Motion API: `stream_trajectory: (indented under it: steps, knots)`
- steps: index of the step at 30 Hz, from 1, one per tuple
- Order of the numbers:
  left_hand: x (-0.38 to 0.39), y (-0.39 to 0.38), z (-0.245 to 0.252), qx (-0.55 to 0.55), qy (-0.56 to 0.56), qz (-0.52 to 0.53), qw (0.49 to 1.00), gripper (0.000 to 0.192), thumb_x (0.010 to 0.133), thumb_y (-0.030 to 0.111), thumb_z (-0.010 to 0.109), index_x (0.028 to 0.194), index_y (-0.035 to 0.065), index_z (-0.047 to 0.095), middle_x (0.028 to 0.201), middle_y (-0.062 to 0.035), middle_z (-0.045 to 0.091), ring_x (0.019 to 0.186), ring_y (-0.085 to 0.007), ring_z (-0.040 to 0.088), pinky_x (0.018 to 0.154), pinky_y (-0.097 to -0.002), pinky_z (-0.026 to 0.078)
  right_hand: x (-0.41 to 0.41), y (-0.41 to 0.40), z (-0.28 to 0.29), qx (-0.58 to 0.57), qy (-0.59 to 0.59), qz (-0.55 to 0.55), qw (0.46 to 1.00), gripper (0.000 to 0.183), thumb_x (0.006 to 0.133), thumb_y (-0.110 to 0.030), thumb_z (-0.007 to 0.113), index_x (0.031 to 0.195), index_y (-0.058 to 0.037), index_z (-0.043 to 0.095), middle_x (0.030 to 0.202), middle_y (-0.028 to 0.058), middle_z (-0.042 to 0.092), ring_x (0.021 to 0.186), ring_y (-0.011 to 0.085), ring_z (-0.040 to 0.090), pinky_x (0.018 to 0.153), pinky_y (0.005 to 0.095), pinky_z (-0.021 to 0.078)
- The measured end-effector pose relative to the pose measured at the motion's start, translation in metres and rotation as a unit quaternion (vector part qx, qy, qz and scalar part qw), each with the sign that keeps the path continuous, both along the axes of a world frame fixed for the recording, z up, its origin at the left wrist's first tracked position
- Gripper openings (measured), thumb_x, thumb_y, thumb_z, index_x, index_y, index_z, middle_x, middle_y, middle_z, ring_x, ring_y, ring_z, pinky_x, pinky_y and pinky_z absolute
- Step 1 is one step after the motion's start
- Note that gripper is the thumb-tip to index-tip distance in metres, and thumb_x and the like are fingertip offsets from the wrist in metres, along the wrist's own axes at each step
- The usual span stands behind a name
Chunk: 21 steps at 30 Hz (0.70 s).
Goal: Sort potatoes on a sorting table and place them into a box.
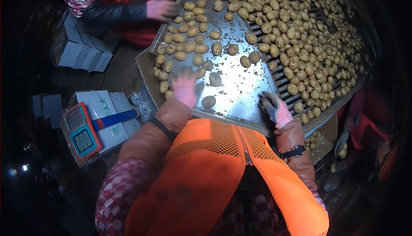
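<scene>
My left hand [183,86], in a pink glove and blurred, lies over the left part of a metal sorting table [238,84]. Its fingers are spread at the near end of a group of potatoes [190,46], and no grip on one shows. Close to its right side are a few loose potatoes, one of them [208,102] near the table's front edge. My right hand [276,110], gloved in pink with dark fingers, rests at the table's front right, beside the slatted grate [283,86]. Its fingers are apart, with nothing visible between them.
A heap of potatoes [305,43] covers the grate. Left of the table are an open carton [146,72], a digital scale [81,129] and white boxes [111,120]. A co-worker's pink-gloved hand [162,9] is at the upper left edge; another person's gloved hand [341,143] is at right.
</scene>
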State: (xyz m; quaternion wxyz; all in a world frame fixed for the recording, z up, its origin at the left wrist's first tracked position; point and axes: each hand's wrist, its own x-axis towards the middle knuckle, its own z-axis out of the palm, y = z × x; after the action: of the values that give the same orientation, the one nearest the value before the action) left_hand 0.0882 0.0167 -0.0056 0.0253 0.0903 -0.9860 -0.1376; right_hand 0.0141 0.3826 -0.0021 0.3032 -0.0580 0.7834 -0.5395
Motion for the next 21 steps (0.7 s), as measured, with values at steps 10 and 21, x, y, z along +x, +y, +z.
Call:
stream_trajectory:
  steps: [10,21]
  knots:
    - [-0.038,-0.049,-0.015,0.076,0.113,-0.043,0.99,0.025,0.088,0.021,0.069,0.111,0.013,0.071,0.104,-0.015,0.071,0.095,-0.0372,0.067,0.087,-0.0455,0.053,-0.097,-0.068,0.0,0.001,0.127,-0.072,0.989,0.043,0.096,-0.009,0.066,0.138,-0.0014,0.056,0.126,0.0162,0.066,0.11,0.0215,0.064,0.096,0.0307,0.05]
    - [-0.135,-0.081,-0.038,0.019,0.267,0.018,0.963,0.024,0.088,0.023,0.07,0.11,0.0146,0.073,0.115,-0.0149,0.067,0.108,-0.0361,0.062,0.097,-0.0461,0.047,-0.065,-0.107,-0.014,0.054,0.124,0.217,0.967,0.06,0.09,-0.019,0.072,0.145,-0.0127,0.052,0.146,0.0264,0.05,0.13,0.0388,0.055,0.108,0.0375,0.0459]
